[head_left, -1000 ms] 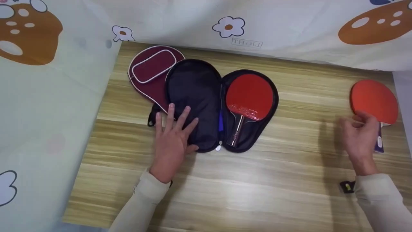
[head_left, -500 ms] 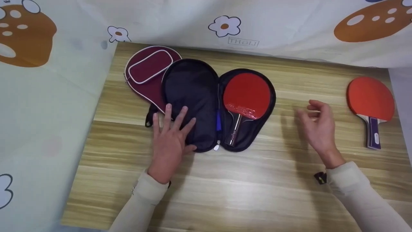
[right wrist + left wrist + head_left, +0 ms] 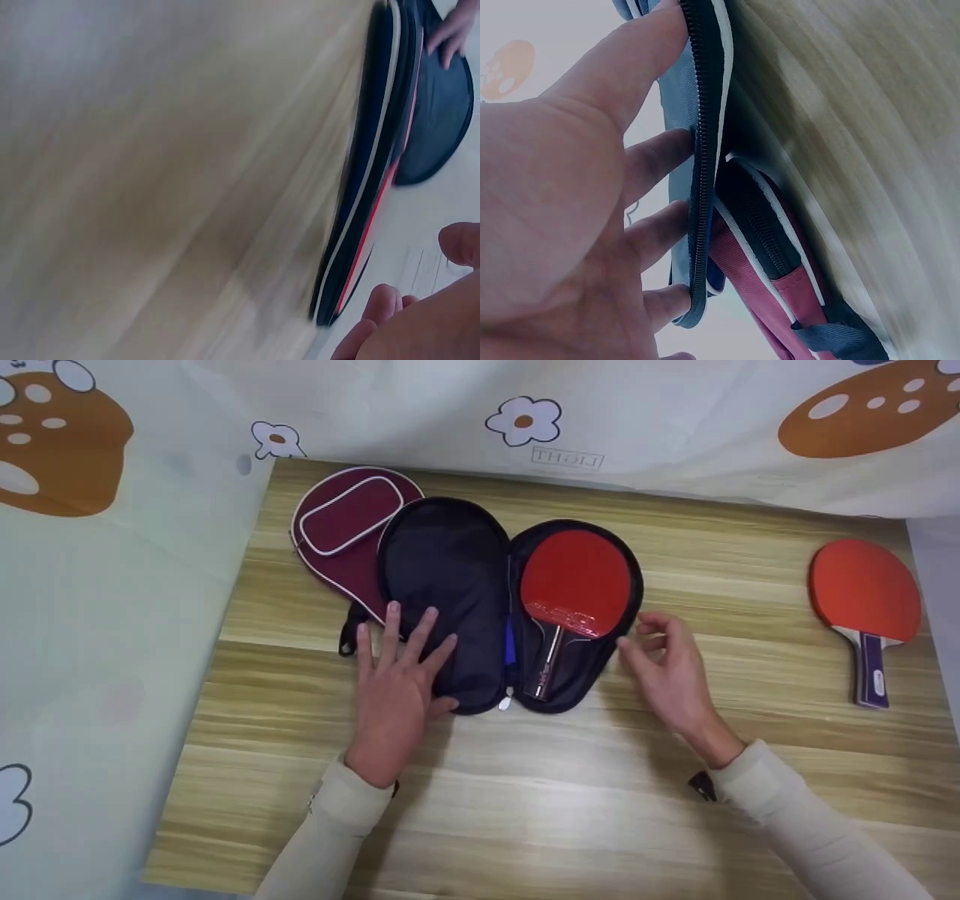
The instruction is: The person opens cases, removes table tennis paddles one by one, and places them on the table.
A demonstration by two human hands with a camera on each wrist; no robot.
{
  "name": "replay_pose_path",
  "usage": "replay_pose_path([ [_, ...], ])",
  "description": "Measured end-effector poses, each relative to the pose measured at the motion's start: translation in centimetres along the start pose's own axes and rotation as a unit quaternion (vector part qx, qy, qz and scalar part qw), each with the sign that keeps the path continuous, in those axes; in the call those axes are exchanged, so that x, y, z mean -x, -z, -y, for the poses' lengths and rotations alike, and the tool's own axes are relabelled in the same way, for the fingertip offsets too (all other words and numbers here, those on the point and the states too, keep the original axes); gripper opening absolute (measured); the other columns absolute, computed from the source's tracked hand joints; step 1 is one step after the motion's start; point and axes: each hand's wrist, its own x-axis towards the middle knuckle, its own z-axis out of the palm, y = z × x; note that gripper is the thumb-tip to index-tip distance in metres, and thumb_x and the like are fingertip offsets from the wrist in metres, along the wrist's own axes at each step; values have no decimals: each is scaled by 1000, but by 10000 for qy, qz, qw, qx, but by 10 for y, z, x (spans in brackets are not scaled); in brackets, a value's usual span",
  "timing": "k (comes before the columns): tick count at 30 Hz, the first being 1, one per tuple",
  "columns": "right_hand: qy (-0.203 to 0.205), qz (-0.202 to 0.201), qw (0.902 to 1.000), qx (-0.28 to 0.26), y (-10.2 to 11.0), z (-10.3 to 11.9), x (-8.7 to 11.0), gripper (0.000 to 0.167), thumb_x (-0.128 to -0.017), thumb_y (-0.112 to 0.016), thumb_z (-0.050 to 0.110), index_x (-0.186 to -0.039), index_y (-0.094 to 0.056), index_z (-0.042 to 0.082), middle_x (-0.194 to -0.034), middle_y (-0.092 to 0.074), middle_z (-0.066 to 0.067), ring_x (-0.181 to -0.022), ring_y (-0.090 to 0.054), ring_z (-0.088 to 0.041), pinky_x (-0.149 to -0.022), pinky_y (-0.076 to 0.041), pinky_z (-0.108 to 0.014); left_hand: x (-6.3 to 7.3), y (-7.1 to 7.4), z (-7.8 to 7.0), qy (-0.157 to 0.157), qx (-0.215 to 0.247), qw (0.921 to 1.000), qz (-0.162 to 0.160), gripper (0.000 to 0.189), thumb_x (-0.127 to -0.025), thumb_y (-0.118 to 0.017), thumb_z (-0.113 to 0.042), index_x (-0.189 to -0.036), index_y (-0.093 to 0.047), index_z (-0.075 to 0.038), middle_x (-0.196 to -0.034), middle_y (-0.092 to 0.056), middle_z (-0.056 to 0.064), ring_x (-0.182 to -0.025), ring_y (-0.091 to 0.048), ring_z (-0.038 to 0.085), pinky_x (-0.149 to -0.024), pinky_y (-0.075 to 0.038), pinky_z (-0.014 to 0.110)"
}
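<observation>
A dark zippered paddle case (image 3: 450,562) lies unfolded on the table, its two halves side by side. In its right half rests a red table tennis paddle (image 3: 577,581), handle toward the person. My left hand (image 3: 394,701) rests with spread, straight fingers on the lower left of the case's left half; the left wrist view shows the fingertips over the zippered edge (image 3: 700,150). Beside the case's right edge is my right hand (image 3: 671,679), fingers loosely bent, holding nothing. In the right wrist view its thumb and fingers (image 3: 382,304) stand apart near the case's side (image 3: 367,180).
A maroon paddle case (image 3: 352,514) with white piping lies partly under the dark case at the back left. Another red paddle (image 3: 866,589) with a purple handle lies at the table's right edge. A patterned cloth (image 3: 420,405) hangs behind the wooden table (image 3: 525,810).
My right hand has moved left, from beside the purple-handled paddle to the right edge of the dark case. The left hand has stayed on the case.
</observation>
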Motion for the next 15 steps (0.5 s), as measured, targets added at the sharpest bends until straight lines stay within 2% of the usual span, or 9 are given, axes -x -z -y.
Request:
replay_pose_path([
  [6, 70, 337, 9989, -312, -21, 8, 10, 49, -96, -71, 17, -137, -51, 1, -119, -60, -14, -99, -55, -20, -78, -46, -15, 0, 0, 1, 17, 20, 10000, 78, 81, -79, -76, -60, -152, -48, -37, -172, -21, -4, -161, -5, 37, -128, -7, 65],
  [15, 641, 472, 9968, -89, -44, 13, 23, 50, -93, -74, 15, -136, -52, -1, -115, -63, -14, -98, -57, -24, -79, -49, -26, -1, 1, 1, -26, 73, 9996, 271, 81, -82, -73, -61, -154, -45, -37, -173, -17, -4, -162, -1, 37, -128, -4, 65],
])
